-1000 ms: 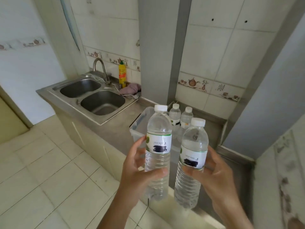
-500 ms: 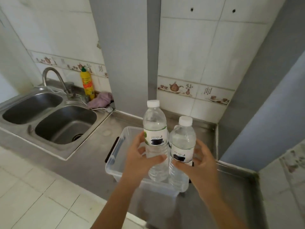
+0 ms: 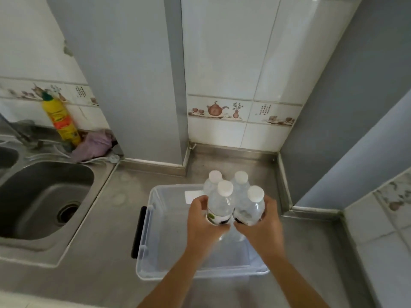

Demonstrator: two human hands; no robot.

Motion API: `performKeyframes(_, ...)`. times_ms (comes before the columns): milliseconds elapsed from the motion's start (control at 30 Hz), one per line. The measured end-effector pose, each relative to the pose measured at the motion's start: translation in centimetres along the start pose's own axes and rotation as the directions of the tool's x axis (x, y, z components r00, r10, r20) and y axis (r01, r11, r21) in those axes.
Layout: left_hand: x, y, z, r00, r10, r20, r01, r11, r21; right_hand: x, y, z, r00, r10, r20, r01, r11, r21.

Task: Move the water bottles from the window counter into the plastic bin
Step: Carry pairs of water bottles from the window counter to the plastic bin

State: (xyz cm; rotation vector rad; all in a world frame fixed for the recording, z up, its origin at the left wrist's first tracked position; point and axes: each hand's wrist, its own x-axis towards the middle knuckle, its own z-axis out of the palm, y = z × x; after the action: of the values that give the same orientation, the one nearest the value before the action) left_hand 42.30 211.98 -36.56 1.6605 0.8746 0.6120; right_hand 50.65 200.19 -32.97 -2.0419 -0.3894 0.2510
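Both hands reach down into a clear plastic bin (image 3: 148, 230) that sits on the stainless steel counter (image 3: 104, 218), each wrapped around an upright water bottle. The left hand (image 3: 203, 223) has its fingers and thumb curled round the labelled middle of the left-held bottle (image 3: 221, 205), and the right hand (image 3: 264, 225) grips the right-held bottle (image 3: 250, 207) the same way; the two bottles stand side by side, touching or nearly so, inside the bin's far right part. Whether their bases rest on the bin floor cannot be told. Just behind them two more white-capped bottles (image 3: 239, 178) already stand in the bin's far corner. A black handle clip (image 3: 139, 232) sits on the bin's left side. To the left lies the sink basin (image 3: 44, 196), with a yellow detergent bottle (image 3: 62, 121) and a purple cloth (image 3: 93, 145) by the tiled wall
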Motion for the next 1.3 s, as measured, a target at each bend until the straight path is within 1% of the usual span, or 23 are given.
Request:
performKeyframes(67,0.0,-1.0,0.3,1.000,0.007,-0.012,-0.007,1.000,-0.002,-0.2,0.5,0.3,1.000,0.013,-0.018,-0.014,0.998,-0.065)
performKeyframes(167,0.0,-2.1,0.6,1.000,0.016,-0.014,-0.016,1.000,-0.011,-0.2,1.2,0.8,0.998,-0.028,-0.054,0.020,0.989,-0.149)
performKeyframes(300,0.3,-3.4,1.0,0.995,0.092,0.043,-0.094,0.995,0.039,-0.3,2.0,1.1,0.995,-0.061,-0.076,0.040,0.966,-0.255)
performKeyframes(367,0.5,-3.9,1.2,0.992,0.085,0.098,-0.092,0.993,0.069,-0.1,2.1,1.3,0.993,-0.095,-0.073,0.060,0.923,-0.381)
performKeyframes(433,0.7,-4.4,1.1,0.990,0.068,0.126,-0.080,0.992,0.095,0.2,2.0,1.4,0.991,-0.129,-0.038,0.094,0.869,-0.486)
performKeyframes(533,0.7,-4.5,0.8,0.990,0.058,0.130,-0.071,0.992,0.100,0.3,1.7,1.2,0.989,-0.146,0.025,0.135,0.815,-0.564)
performKeyframes(600,0.4,-3.9,0.5,0.994,0.058,0.096,-0.065,0.995,0.071,0.3,2.0,0.9,0.979,-0.193,0.057,0.185,0.749,-0.636)
performKeyframes(633,0.2,-3.5,0.4,0.995,0.057,0.077,-0.061,0.997,0.049,0.3,2.2,0.7,0.976,-0.204,0.075,0.202,0.726,-0.658)
performKeyframes(700,-0.3,-2.7,0.1,0.995,0.063,0.072,-0.064,0.998,0.016,0.2,2.2,0.4,0.970,-0.224,0.095,0.230,0.720,-0.655)
performKeyframes(800,-1.1,-1.8,-0.9,0.985,0.107,0.137,-0.110,0.994,0.014,-0.4,2.2,-0.2,0.959,-0.271,0.084,0.261,0.726,-0.636)
performKeyframes(867,-1.3,-1.1,-1.7,0.971,0.167,0.171,-0.180,0.982,0.062,-1.1,1.6,-0.6,0.955,-0.288,0.073,0.267,0.721,-0.639)
performKeyframes(933,-1.6,-0.2,-2.5,0.935,0.307,0.175,-0.336,0.926,0.174,-2.1,0.9,-1.1,0.952,-0.303,0.046,0.257,0.707,-0.659)
performKeyframes(967,-1.6,0.2,-2.9,0.901,0.396,0.179,-0.431,0.866,0.253,-2.7,0.5,-1.5,0.949,-0.315,0.026,0.248,0.691,-0.679)
performKeyframes(1033,-2.0,1.3,-3.5,0.805,0.542,0.241,-0.590,0.689,0.422,-4.1,0.0,-2.2,0.946,-0.324,-0.003,0.223,0.660,-0.717)
performKeyframes(1100,-2.7,2.4,-3.9,0.718,0.612,0.333,-0.684,0.529,0.502,-5.8,-0.5,-3.1,0.949,-0.314,-0.042,0.185,0.656,-0.732)
performKeyframes(1133,-3.1,3.0,-3.9,0.687,0.626,0.370,-0.713,0.479,0.513,-6.7,-0.6,-3.6,0.944,-0.320,-0.076,0.164,0.659,-0.734)
performKeyframes(1200,-4.1,4.2,-3.7,0.627,0.650,0.429,-0.765,0.409,0.497,-8.4,-0.8,-4.7,0.930,-0.331,-0.159,0.116,0.675,-0.729)
performKeyframes(1300,-5.9,5.7,-3.0,0.527,0.693,0.492,-0.842,0.347,0.413,-11.6,-0.7,-6.8,0.901,-0.331,-0.280,0.036,0.700,-0.713)
